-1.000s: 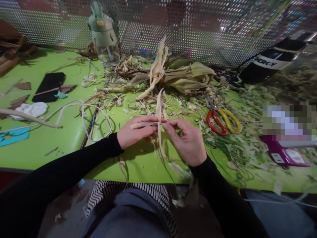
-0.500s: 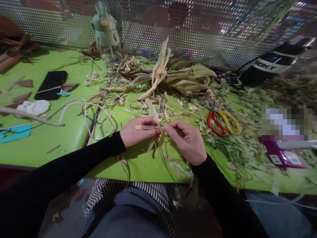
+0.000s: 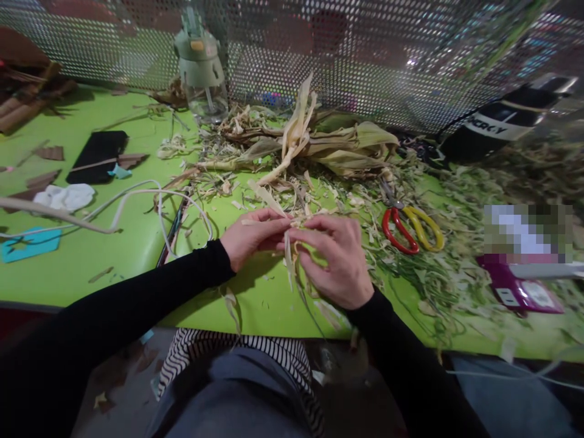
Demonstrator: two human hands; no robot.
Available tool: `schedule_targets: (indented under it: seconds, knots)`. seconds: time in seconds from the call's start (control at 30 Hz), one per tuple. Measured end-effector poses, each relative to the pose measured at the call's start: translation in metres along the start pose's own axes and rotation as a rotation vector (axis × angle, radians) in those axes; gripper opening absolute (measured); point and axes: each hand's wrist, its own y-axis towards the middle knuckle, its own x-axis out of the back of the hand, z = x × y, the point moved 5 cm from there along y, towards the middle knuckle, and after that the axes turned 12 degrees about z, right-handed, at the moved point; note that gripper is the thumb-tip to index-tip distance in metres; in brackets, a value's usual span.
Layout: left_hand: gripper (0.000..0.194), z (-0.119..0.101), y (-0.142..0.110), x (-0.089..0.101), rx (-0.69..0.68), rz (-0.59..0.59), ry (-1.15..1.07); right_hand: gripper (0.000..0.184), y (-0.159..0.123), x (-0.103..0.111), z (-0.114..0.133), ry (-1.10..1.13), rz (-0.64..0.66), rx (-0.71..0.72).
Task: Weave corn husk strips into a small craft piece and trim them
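Above the front part of the green table, my left hand (image 3: 256,234) pinches pale strips of dried corn husk (image 3: 269,198). One strip sticks up and away from me, and another hangs down between the hands. My right hand (image 3: 336,258) meets it from the right, with its index finger at the left fingertips and its thumb lower and apart. Whether the right fingers grip a strip is hard to make out. Behind the hands lies a heap of dried corn husks (image 3: 347,143), with one pale husk (image 3: 295,137) on top.
Scissors (image 3: 401,225) with red and yellow handles lie right of my hands. Husk scraps cover the table's right side. A phone (image 3: 98,157), a white cable (image 3: 137,190) and a drinking bottle (image 3: 201,79) are at left. A black bottle (image 3: 497,125) leans at back right, near a purple packet (image 3: 520,289).
The husk strip between my hands has turned, its upper end tipping left. My right hand has shifted slightly left, its index finger reaching to my left fingertips and its thumb dropping away.
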Motion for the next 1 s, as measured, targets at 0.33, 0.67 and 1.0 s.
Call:
schedule_targets:
  seconds: [0.33, 0.67, 1.0]
  knots:
    - [0.009, 0.001, -0.005, -0.012, 0.005, 0.081, 0.121, 0.005, 0.001, -0.004, -0.008, 0.299, 0.024, -0.161]
    - [0.012, -0.009, -0.004, -0.008, -0.137, 0.018, 0.368, 0.008, -0.005, -0.018, -0.019, 0.557, 0.066, -0.384]
    - [0.017, -0.015, -0.008, -0.005, -0.238, 0.096, 0.941, 0.004, -0.002, -0.008, 0.000, 0.280, 0.068, -0.191]
